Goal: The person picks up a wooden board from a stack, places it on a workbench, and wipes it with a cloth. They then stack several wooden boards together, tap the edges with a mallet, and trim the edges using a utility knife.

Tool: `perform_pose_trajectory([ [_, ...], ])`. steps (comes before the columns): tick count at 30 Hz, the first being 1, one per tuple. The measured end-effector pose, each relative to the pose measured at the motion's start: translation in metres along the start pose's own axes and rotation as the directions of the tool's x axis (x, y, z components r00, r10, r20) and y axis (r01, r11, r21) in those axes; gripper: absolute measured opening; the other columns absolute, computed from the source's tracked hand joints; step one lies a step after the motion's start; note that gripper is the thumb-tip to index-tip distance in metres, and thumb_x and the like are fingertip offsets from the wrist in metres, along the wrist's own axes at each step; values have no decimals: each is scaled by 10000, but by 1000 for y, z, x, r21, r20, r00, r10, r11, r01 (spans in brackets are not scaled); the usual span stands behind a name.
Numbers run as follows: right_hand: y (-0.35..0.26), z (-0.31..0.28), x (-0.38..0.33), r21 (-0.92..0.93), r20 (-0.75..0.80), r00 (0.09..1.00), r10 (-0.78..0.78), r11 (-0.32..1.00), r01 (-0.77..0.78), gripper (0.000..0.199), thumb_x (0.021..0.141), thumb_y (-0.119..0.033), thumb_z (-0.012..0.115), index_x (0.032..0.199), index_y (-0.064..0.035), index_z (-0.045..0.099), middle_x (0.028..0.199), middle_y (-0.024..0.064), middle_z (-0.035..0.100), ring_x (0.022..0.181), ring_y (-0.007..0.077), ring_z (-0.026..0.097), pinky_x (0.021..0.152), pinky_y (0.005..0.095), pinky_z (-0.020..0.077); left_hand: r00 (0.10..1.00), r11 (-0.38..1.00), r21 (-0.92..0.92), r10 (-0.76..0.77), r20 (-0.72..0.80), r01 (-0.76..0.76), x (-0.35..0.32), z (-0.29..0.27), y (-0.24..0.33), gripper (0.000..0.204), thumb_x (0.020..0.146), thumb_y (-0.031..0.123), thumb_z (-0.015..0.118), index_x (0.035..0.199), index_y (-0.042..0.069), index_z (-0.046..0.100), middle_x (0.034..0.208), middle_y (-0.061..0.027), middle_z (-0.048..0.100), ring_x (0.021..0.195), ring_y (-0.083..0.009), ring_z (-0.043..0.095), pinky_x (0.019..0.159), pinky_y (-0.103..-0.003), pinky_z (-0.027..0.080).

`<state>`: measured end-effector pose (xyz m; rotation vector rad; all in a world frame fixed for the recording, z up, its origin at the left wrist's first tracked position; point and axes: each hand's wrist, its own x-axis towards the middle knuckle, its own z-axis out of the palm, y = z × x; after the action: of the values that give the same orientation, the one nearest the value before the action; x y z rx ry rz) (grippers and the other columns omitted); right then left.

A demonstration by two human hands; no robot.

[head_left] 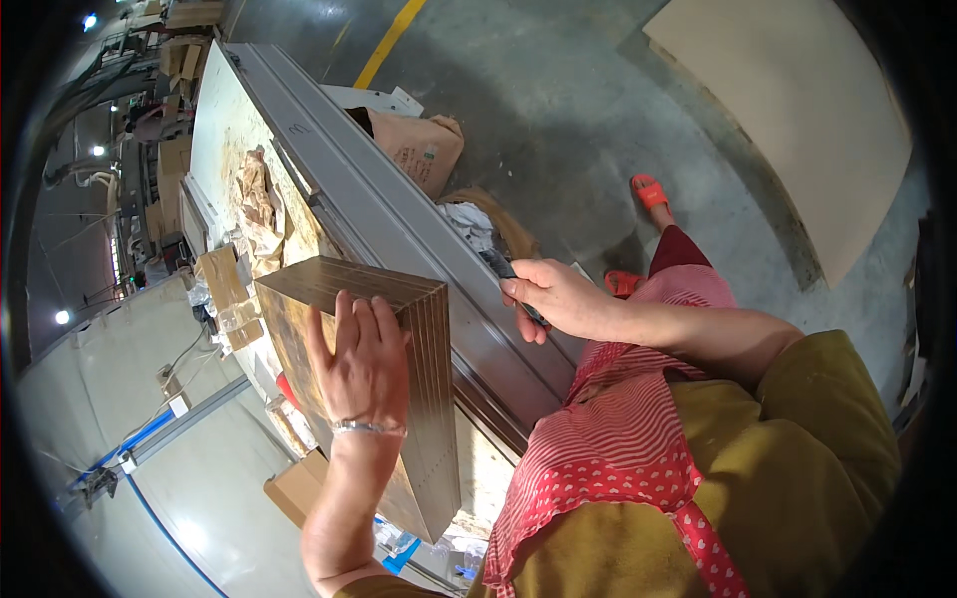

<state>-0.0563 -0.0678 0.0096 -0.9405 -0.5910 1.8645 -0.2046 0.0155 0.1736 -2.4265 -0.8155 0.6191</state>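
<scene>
A stack of several brown wood-grain boards [431, 399] stands on the bench, edges together. My left hand [364, 364] lies against it with the fingers stretched out over its upper part; a bracelet circles that wrist. To the right of the stack, above the bench's grey metal edge, my right hand [558, 297] is closed around a slim dark-handled tool [495, 264]. The tool's exact kind is hard to make out, and my fingers cover part of its handle.
The bench has a long grey metal rail [399, 239] and a stained top with crumpled brown paper [261, 214]. Beyond the rail stands a brown paper sack [419, 149]. A large tan sheet [788, 120] lies at the far right. Blue tubing [169, 528] runs at lower left.
</scene>
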Motion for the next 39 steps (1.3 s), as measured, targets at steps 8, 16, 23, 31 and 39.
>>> perform_pose_trajectory([
  [8, 11, -24, -10, 48, -38, 999, -19, 999, 21, 260, 973, -198, 389, 825, 0, 471, 576, 103, 586, 451, 140, 538, 438, 258, 433, 884, 835, 353, 293, 365, -422, 6, 61, 44, 535, 903, 379, 465, 1328, 57, 424, 1384, -103, 412, 1327, -241, 318, 1093, -470, 217],
  [16, 13, -40, -11, 105, -119, 993, 25, 994, -12, 258, 974, -211, 388, 836, -12, 478, 571, 93, 578, 447, 132, 520, 445, 259, 416, 672, 802, 32, 477, 567, -597, -14, 47, 56, 703, 884, 476, 465, 1418, 58, 278, 1494, -92, 229, 1385, -229, 187, 1112, -465, 154],
  [23, 15, -32, -14, 73, -32, 999, 38, 997, -36, 240, 982, -207, 379, 854, -31, 481, 563, 78, 576, 471, 127, 536, 457, 247, 404, 628, 822, -3, 437, 643, -569, -13, 53, 51, 604, 907, 455, 436, 1327, 21, 424, 1400, -132, 383, 1356, -235, 229, 1116, -421, 152],
  [31, 21, -23, -1, 133, -81, 990, 119, 985, -107, 263, 970, -223, 415, 830, -21, 512, 564, 82, 589, 460, 134, 548, 437, 252, 408, 808, 979, -63, 197, 555, -195, 70, 26, 28, 293, 826, 348, 617, 984, 102, 609, 976, -55, 617, 951, -254, 594, 787, -380, 496],
  [39, 37, -24, 0, 117, -58, 992, 108, 988, -101, 234, 956, -224, 395, 851, -38, 491, 534, 70, 569, 435, 132, 532, 411, 253, 386, 596, 929, -215, 360, 718, -303, 122, 63, 6, 313, 873, 331, 555, 958, 47, 655, 979, -148, 655, 965, -314, 612, 821, -396, 484],
])
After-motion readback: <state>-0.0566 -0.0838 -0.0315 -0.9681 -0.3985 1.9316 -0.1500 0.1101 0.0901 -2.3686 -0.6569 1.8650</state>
